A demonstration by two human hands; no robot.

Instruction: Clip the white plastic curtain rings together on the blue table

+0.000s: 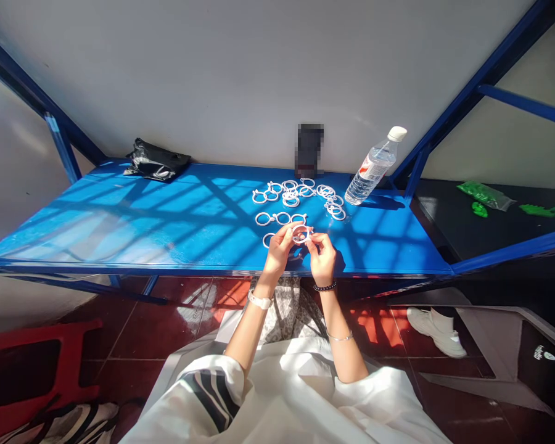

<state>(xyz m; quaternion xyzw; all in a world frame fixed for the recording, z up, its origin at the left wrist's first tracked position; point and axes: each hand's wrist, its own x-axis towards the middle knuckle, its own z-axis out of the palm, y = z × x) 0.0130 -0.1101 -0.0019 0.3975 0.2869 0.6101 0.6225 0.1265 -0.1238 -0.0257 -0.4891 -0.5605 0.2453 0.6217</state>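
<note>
A white ring [300,243] that looks like a curtain ring is held up between my hands above the blue table's front edge. My left hand [279,248] pinches its left side. The fingers of my right hand [322,254] are closed at its right side, where the small eyelet seems to be partly covered. Just beyond my hands lies a short row of similar rings [283,218], and one more sits partly hidden by my left hand. A loose pile of white rings [291,196] spreads farther back on the table.
The blue table [97,216] carries a water bottle [371,169] at the right, a dark blurred object [308,151] against the wall and a black plastic bag [157,161] at the back left. Green pieces [485,194] lie on a dark surface to the right. Blue frame bars flank the table.
</note>
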